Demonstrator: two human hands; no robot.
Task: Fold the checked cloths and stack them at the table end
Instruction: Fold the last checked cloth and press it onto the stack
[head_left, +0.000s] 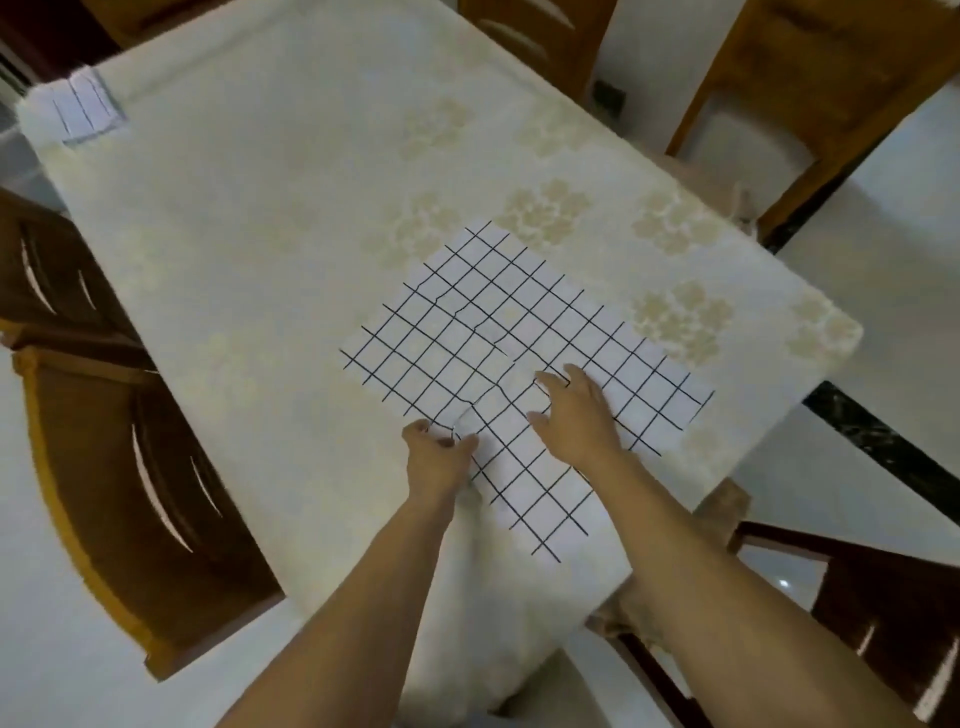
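Note:
A white cloth with a black grid (498, 332) lies spread flat on the near part of the table, its near corner hanging over the table edge. My left hand (439, 457) pinches the cloth's left edge, raising a small wrinkle there. My right hand (576, 410) rests flat on the cloth a little to the right, fingers straight. A small folded stack of checked cloths (85, 106) sits at the far left corner of the table.
The table (270, 218) carries a cream cover with pale flower prints. Wooden chairs stand around it: one at the left (119, 415), one at the far right (779, 78), one at the near right (857, 597). The floor is white tile.

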